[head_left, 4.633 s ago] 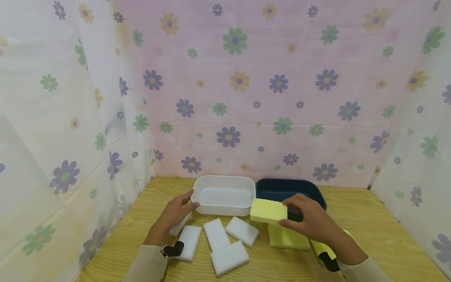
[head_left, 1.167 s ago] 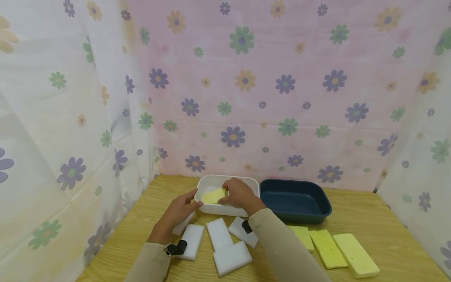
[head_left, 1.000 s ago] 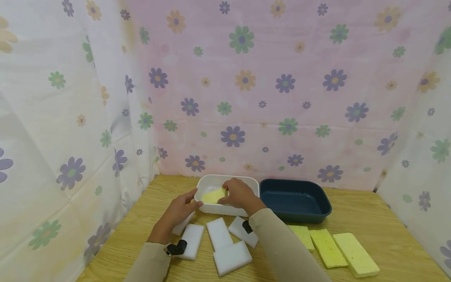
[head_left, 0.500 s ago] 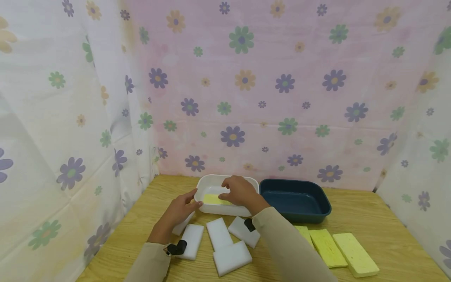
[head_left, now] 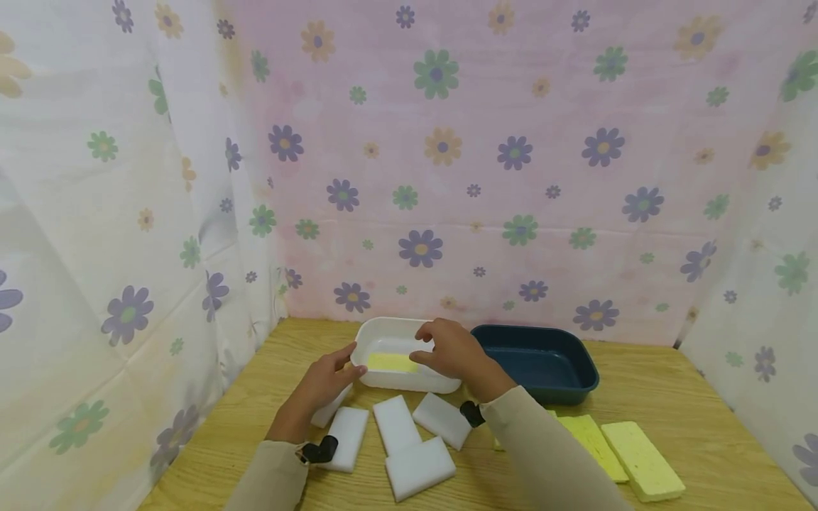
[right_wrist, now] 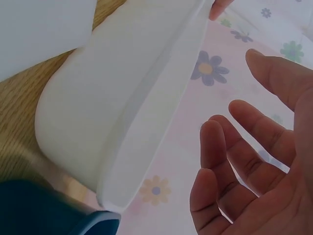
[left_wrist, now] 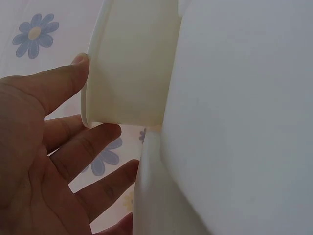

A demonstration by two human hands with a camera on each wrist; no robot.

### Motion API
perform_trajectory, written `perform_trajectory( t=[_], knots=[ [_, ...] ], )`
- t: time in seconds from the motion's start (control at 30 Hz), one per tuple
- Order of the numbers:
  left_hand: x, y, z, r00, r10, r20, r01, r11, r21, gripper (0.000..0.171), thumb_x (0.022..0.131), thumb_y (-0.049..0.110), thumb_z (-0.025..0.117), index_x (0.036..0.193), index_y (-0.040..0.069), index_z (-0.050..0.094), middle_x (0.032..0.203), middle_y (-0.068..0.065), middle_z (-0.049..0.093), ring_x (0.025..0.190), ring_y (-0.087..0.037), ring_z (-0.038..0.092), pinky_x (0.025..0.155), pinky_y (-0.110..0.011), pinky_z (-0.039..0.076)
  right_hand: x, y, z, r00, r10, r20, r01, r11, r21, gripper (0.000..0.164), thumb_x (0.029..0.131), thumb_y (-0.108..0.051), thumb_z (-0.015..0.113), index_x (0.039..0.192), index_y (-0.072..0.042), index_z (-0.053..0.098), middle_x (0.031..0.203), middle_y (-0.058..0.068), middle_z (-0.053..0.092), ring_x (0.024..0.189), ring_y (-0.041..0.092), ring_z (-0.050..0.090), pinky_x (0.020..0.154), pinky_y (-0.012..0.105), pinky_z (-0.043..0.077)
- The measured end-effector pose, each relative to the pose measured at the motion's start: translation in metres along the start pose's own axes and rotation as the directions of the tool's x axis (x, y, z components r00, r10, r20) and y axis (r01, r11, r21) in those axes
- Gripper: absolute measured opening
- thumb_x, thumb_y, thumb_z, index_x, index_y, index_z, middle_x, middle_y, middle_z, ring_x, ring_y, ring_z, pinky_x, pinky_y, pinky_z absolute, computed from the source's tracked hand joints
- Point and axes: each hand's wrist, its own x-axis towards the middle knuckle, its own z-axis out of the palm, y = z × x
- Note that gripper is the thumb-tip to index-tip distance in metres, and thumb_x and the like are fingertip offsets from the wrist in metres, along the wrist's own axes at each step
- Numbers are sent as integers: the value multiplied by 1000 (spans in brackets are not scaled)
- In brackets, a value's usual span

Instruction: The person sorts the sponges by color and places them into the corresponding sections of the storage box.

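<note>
A white plastic tub (head_left: 409,382) stands at the back of the table with a yellow sponge (head_left: 392,363) lying flat inside. My left hand (head_left: 326,383) rests at its left front corner, thumb on the front rim and fingers along the end; the left wrist view shows the fingers (left_wrist: 83,149) spread and fairly straight. Over the tub's right part hovers my right hand (head_left: 455,349), holding nothing. Its thumb and loosely bent fingers (right_wrist: 212,147) stand apart in the right wrist view. The right hand hides part of the tub's right end.
A dark blue tub (head_left: 537,358) stands right beside the white one. Several white sponges (head_left: 420,468) lie in front. Yellow sponges, including one pale yellow block (head_left: 642,461), lie at the right on the wooden table (head_left: 709,433). Flowered cloth (head_left: 543,106) encloses the back and sides.
My right hand carried a yellow sponge from the right into the white tub, let go of it, and has drawn back rightward. The left hand stays at the tub's corner.
</note>
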Motion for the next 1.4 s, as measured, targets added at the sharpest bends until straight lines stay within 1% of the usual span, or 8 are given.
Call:
perform_trajectory(
  t=[0.13,0.27,0.37,0.53,0.73,1.0,1.2,1.4],
  knots=[
    [0,-1,0,1000,-6,-3,6,1000,-10,75,101,42,67,162,12,36,157,-16,50,144,-41,47,111,-59,46,-13,5,-5,1000,-4,-15,5,999,39,40,94,-40,76,125,-16,72,122,7,69,97,18,65,84,40,57],
    [-1,-2,0,1000,-17,-6,17,1000,-17,74,101,41,66,162,13,35,158,-15,48,146,-41,46,112,-59,45,-29,10,-11,998,-32,-61,38,994,99,36,94,-37,77,123,-17,73,120,7,70,95,22,68,81,39,57],
    [-2,-1,0,1000,-18,-6,18,1000,-17,75,101,42,66,163,13,34,159,-15,48,146,-40,45,112,-59,45,-42,17,-13,994,-49,-97,60,991,116,34,94,-37,78,122,-19,73,120,5,71,96,20,68,79,37,57],
    [-3,1,-1,1000,-15,-6,15,1000,-15,75,101,42,66,163,12,34,158,-16,48,145,-41,46,111,-59,46,-62,29,-15,991,-41,-129,59,989,137,32,93,-36,78,122,-24,72,116,-5,69,91,8,64,77,30,56],
    [-3,3,-1,1000,-26,-9,26,1000,0,76,101,44,66,163,14,34,158,-15,48,145,-41,46,111,-59,46,-84,43,-19,987,-42,-154,73,976,203,32,93,-36,79,122,-24,71,112,-8,68,90,7,65,74,25,56],
    [-1,2,-1,1000,-15,-11,15,1000,-3,75,101,42,66,163,14,35,158,-16,48,145,-41,47,111,-59,46,-109,60,-25,983,-1,-181,42,973,225,35,92,-45,78,122,-29,71,119,-3,72,94,7,67,77,26,57],
    [0,0,-1,1000,-13,-11,13,1000,-9,75,101,43,67,162,14,35,158,-16,48,144,-41,47,110,-58,47,-127,70,-29,979,14,-205,34,973,230,35,92,-49,76,122,-32,70,119,-9,72,94,3,67,81,27,58],
    [0,0,0,1000,-15,0,15,1000,-25,75,101,43,66,163,14,34,159,-16,46,145,-40,46,111,-58,46,-145,81,-33,980,21,-199,23,975,220,41,92,-50,75,125,-26,71,120,-6,72,95,4,68,81,29,58]
  ],
)
